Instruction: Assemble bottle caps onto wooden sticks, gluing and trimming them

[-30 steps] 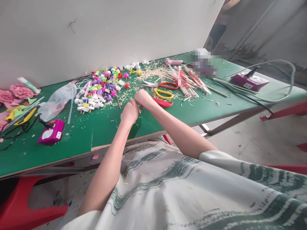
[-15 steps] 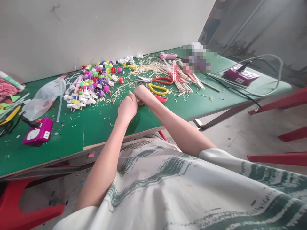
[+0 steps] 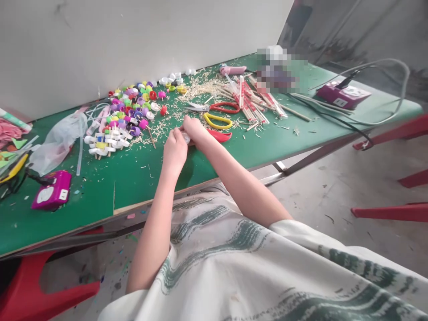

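Both hands meet over the front part of the green table. My left hand [image 3: 175, 149] is closed, its fingers curled towards the right one. My right hand [image 3: 195, 130] is closed too, touching the left. Between them shows part of a small whitish piece [image 3: 187, 137]; the fingers hide most of it, so its kind is unclear. Just beyond my right hand lie scissors with a red loop handle [image 3: 224, 107], and a yellow loop handle [image 3: 218, 121] beside it. A red piece [image 3: 220, 135] lies partly behind my right wrist.
Colourful bottle caps [image 3: 133, 107] are heaped at the back left, near white caps joined with sticks [image 3: 109, 141]. Wooden sticks in red-and-white wrappers [image 3: 249, 102] lie back right by a pink glue gun [image 3: 233, 70]. Purple power sockets [image 3: 51, 190] and cables [image 3: 321, 113] occupy both sides.
The view has shifted slightly. My hands stay together in nearly the same place, with a small turn of the fingers, and more of the whitish piece shows between them.
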A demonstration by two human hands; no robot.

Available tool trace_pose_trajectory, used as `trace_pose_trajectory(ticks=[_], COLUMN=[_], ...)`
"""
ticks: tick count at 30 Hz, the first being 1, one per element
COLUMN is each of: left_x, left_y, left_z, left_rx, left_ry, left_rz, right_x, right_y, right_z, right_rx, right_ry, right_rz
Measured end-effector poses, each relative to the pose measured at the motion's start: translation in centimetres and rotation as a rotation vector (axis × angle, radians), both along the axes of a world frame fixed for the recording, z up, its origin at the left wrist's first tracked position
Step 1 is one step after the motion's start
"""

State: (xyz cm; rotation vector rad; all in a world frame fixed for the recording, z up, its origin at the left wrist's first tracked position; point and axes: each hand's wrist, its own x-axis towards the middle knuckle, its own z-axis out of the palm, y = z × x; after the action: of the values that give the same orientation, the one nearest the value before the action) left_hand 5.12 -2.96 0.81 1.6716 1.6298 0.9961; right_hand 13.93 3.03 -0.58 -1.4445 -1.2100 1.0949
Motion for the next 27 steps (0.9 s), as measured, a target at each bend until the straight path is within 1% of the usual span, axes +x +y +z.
trace_pose_trajectory(ticks=[3,5,8,11,13,16,19,24,27], left_x=[0.0,-0.2,-0.8,-1.3,-1.5,-1.4,-1.0,-0.1,0.2], left_y=[-0.2,-0.3,-0.2,0.1,0.1,-0.2,-0.6,-0.5,-0.1], left_z=[0.1,0.0,-0.4,-0.6,-0.6,-0.3,0.3,1.2,1.5], left_rx=[-0.009,-0.025,-0.029,0.008,0.029,0.019,-0.025,-0.099,-0.116], left_ry=[-0.078,-0.149,-0.242,-0.316,-0.36,-0.444,-0.51,-0.541,-0.58], left_rz=[0.032,0.043,0.034,0.014,0.016,0.036,0.057,0.147,0.205], right_x=[-0.4,-0.5,-0.5,-0.5,-0.6,-0.8,-1.1,-1.8,-2.4], right_y=[-1.1,-1.7,-2.7,-3.8,-4.7,-5.6,-5.3,-2.9,-2.1], right_z=[0.7,0.9,0.9,0.7,0.8,1.0,1.3,1.6,1.8], right_rx=[-0.085,-0.099,-0.06,0.011,0.047,0.071,0.051,-0.065,-0.111], right_ry=[0.06,0.092,0.116,0.105,0.085,0.049,0.01,-0.031,-0.061], right_rz=[-0.071,-0.086,-0.083,-0.076,-0.067,-0.047,-0.045,-0.033,-0.013])
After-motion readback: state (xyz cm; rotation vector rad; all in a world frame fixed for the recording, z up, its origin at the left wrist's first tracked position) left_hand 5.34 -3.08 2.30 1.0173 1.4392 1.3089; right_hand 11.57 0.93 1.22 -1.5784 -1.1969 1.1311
